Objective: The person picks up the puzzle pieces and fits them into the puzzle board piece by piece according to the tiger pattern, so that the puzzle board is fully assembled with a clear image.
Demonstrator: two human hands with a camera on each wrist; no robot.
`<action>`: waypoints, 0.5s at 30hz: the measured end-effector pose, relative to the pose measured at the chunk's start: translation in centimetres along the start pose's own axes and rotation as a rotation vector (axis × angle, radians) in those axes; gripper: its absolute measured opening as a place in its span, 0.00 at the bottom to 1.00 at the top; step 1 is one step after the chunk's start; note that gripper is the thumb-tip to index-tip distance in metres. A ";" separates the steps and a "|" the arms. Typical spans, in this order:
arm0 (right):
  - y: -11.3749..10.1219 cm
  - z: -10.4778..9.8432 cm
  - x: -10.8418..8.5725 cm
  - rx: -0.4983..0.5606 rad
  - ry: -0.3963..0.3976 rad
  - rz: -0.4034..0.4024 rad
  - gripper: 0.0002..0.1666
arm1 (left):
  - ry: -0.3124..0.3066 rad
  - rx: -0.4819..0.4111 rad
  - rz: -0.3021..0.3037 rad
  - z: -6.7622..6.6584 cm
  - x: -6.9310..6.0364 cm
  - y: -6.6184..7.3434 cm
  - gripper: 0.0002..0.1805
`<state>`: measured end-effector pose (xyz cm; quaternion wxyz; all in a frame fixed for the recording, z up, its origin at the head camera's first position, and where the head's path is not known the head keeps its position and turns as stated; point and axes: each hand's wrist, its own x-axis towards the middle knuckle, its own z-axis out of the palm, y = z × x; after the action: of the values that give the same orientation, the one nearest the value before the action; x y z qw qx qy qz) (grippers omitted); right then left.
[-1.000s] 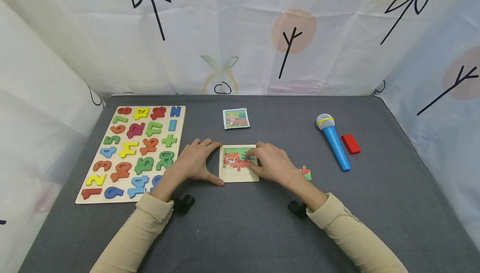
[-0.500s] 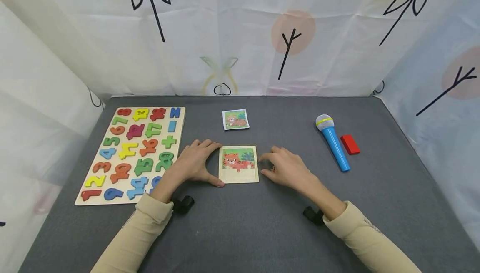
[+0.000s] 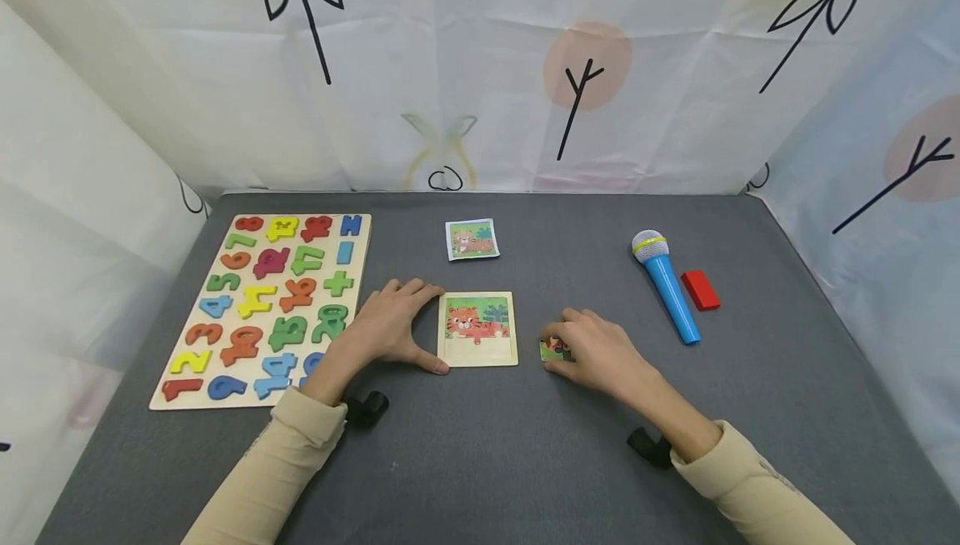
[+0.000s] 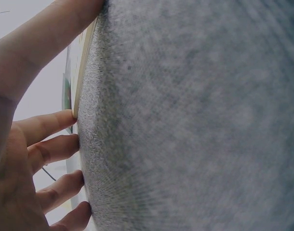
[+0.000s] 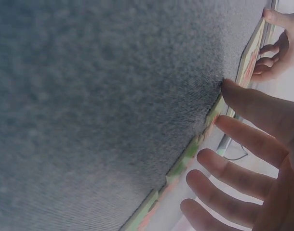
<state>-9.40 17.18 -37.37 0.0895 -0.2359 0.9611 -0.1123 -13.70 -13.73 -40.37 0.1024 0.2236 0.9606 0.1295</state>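
Tiger puzzle board (image 3: 478, 354) lies flat on the counter (image 3: 480, 453) between a person's left hand (image 3: 392, 328) and right hand (image 3: 596, 349), in the head view. Uneven pressure at its edge could send the thin board skidding and jolt loose the fitted tiger pieces (image 3: 470, 322). It touches the left hand's spread thumb and forefinger and sits near, but apart from, the right hand; its lower strip is bare wood. A loose piece (image 3: 553, 351) shows between the right thumb and fingers. Beyond both hands rests a picture card (image 3: 472, 240); left of the left hand, a number board (image 3: 357, 266); farther out past the right hand, a blue microphone (image 3: 673, 293) and a red block (image 3: 701, 290).

From the left wrist, the fingers extend straight, the forefinger at a corner of the board, grasping nothing in a fist. Should that light contact slip, the board would probably turn.

From the right wrist, relaxed fingers fan out over a row of flat pieces (image 5: 186, 158), the forefinger at the nearest; whether it is firmly held cannot be told. A careless drag could scatter or flip them. The board lies past the right thumb, toward the left hand.
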 end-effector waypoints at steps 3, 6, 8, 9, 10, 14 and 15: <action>0.0 0.1 -0.2 0.001 0.004 0.003 0.18 | 0.002 0.001 0.002 0.0 0.0 0.0 0.63; 0.0 0.2 -0.2 -0.003 0.013 0.003 0.18 | -0.002 -0.004 0.000 -0.1 0.0 0.0 0.63; 0.0 0.3 -0.2 -0.006 0.019 0.000 0.17 | -0.007 -0.008 -0.004 0.0 0.0 0.0 0.62; 0.0 0.4 -0.2 -0.008 0.023 -0.002 0.17 | -0.010 -0.009 -0.006 0.0 0.1 0.0 0.62; 0.0 0.4 -0.2 -0.009 0.027 -0.004 0.17 | -0.012 -0.009 -0.007 0.1 0.1 0.0 0.62; -0.1 0.6 -0.1 -0.015 0.040 -0.008 0.15 | -0.013 -0.007 -0.006 0.1 0.1 0.0 0.62; -0.1 0.6 0.0 -0.016 0.043 -0.009 0.15 | -0.012 -0.006 -0.006 0.1 0.1 0.0 0.62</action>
<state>-9.19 16.98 -37.92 0.0663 -0.2385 0.9626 -0.1103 -13.76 -13.67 -40.44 0.1093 0.2213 0.9602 0.1308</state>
